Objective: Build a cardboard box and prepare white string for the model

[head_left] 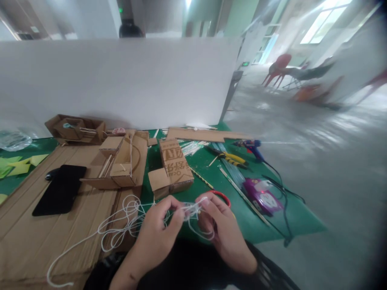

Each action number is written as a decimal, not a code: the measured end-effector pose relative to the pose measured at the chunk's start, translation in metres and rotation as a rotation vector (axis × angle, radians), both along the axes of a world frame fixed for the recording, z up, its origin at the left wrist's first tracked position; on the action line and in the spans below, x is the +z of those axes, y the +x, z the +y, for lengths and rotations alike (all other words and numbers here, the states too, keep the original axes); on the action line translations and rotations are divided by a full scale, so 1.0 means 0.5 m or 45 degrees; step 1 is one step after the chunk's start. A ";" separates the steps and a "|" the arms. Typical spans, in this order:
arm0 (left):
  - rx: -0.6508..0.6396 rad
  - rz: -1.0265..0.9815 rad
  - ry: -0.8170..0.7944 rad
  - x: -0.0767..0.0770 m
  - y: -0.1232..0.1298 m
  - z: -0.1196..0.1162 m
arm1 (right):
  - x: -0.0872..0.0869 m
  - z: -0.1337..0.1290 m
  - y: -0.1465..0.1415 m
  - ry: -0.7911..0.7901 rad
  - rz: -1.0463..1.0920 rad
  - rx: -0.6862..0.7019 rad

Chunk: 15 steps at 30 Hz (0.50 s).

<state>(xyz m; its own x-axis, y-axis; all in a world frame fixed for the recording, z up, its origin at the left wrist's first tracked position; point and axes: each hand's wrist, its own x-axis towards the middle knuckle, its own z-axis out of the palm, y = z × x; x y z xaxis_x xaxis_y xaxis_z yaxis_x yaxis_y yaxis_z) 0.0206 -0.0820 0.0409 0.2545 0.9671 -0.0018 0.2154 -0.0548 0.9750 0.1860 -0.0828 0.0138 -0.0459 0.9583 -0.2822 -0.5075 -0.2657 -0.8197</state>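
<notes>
A tangle of thin white string [130, 217] stretches across the cardboard sheet and up between my hands. My left hand [161, 225] pinches part of it between thumb and fingers. Just to the right, my right hand [222, 229] is closed on another part, with a loop hanging below its fingers. Knotted strands bridge the gap between the two hands. Behind my right hand, a red ring-shaped handle [222, 197] shows in part; the rest of that tool is hidden. A small printed cardboard box [177, 167] lies just beyond my hands.
Cardboard constructions [121, 161] and a black flat device [60, 189] rest on the cardboard sheet [18, 241] at left. On the green tabletop [302, 225] at right are yellow-handled pliers [234, 159], a blue glue gun [252, 148] and a purple power strip [263, 197]. A white partition [121, 80] stands behind.
</notes>
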 end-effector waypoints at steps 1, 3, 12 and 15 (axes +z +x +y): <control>-0.016 -0.152 -0.072 0.001 -0.010 -0.001 | 0.001 0.001 0.002 -0.014 0.012 -0.013; -0.020 -0.491 -0.184 0.005 -0.030 -0.003 | 0.004 0.003 0.008 -0.036 0.031 -0.044; 0.426 -1.248 -0.354 0.036 -0.109 -0.023 | -0.002 0.017 0.035 -0.045 -0.055 -0.223; 0.463 -1.306 -0.348 0.043 -0.129 -0.033 | -0.009 0.017 0.032 -0.032 -0.071 -0.225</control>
<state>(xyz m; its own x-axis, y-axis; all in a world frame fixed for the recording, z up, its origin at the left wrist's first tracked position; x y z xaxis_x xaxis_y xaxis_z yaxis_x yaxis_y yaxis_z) -0.0439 -0.0988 0.0623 -0.0399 0.9834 -0.1769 -0.7367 0.0907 0.6701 0.2020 -0.0745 0.0093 0.1388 0.9427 -0.3035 -0.5022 -0.1971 -0.8420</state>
